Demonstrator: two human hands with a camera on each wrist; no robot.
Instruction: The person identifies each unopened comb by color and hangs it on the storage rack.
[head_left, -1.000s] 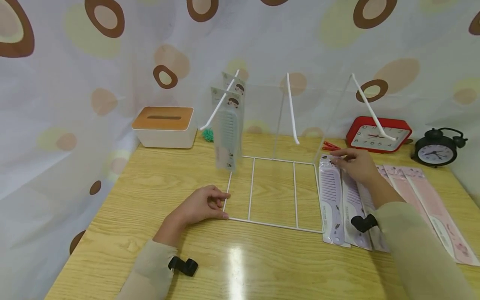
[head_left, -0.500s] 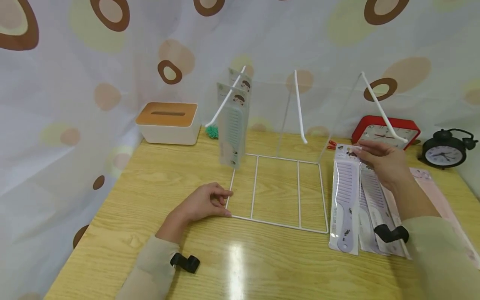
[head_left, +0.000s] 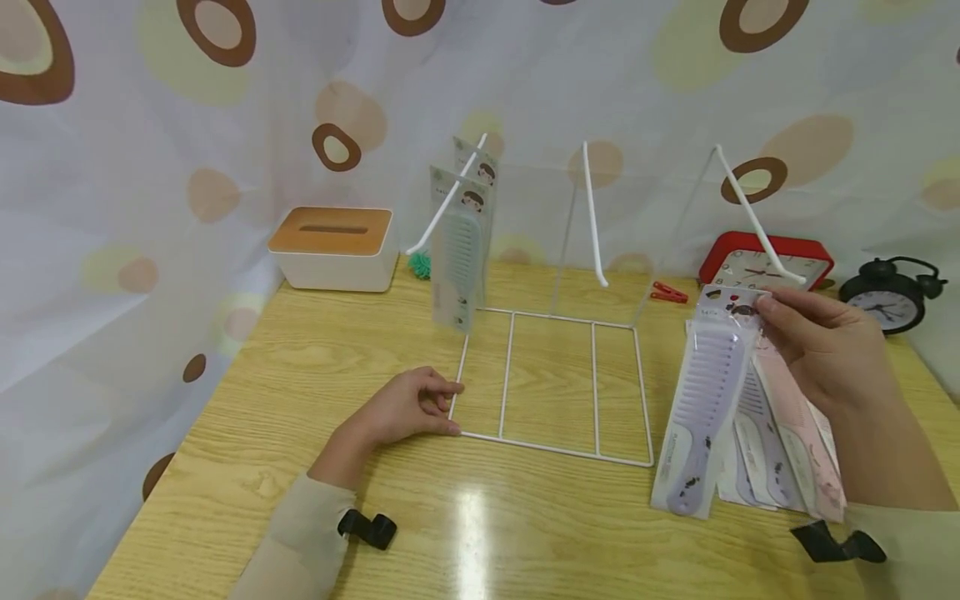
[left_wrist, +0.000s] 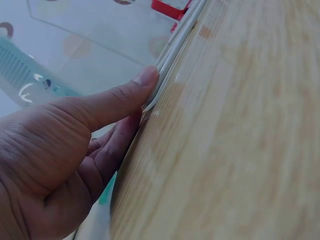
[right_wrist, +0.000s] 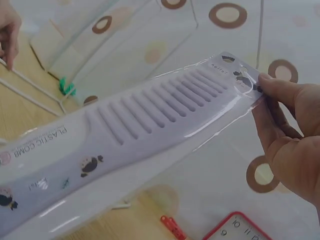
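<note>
Component: flat lilac plastic comb sealed in a clear film packet with a printed top (head_left: 703,408). Location: at the right side of the worktop (head_left: 345,333), just right of the white wire rack (head_left: 555,449), in front of a fan of other lilac and pink comb packets (head_left: 772,454). The packet is inclined, its top to the far right and its handle end to the near left. Whether the handle end touches anything cannot be told.

Hand status: the right hand (head_left: 840,350) pinches the top right corner of the packet between thumb and fingers, with no clear gap between them. The left hand (head_left: 408,406) has thumb and fingertips closed about the near left corner of the rack base.

Handling characteristics (judged): light; the comb is stiff along its length, whereas the film is thin and likely to flex at the unsupported top. The glossy surface may slip under a loose pinch. The teeth are the probable weak point; avoid bending across them.

Grip point: hold the top edge by one corner, as at present, leaving the printed middle uncovered. Two pale green comb packets (head_left: 457,258) hang by their tops from the left prong.
</note>
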